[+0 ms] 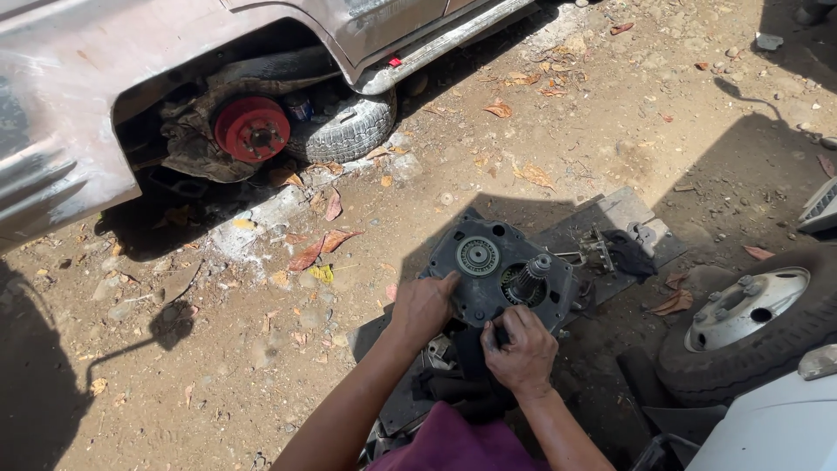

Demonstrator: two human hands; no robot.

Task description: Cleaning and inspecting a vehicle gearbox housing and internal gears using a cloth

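One gearbox housing stands between my two hands, a dark grey metal case with its flat face toward me. On this face I count one round bearing and one splined shaft that sticks out just beside it, to the right. My left hand lies on the left edge of the housing, the fingers bent around the rim and the thumb pressing on the face. My right hand is below the shaft, curled closed and touching the lower edge of the housing; if it pinches something small there, I cannot tell. Under my hands lies one dark mat on the dirt ground. To the right of my right hand I see one wheel with a silver rim, lying flat. Far above my left hand stands one car body with one red brake hub and one tyre lying under it.
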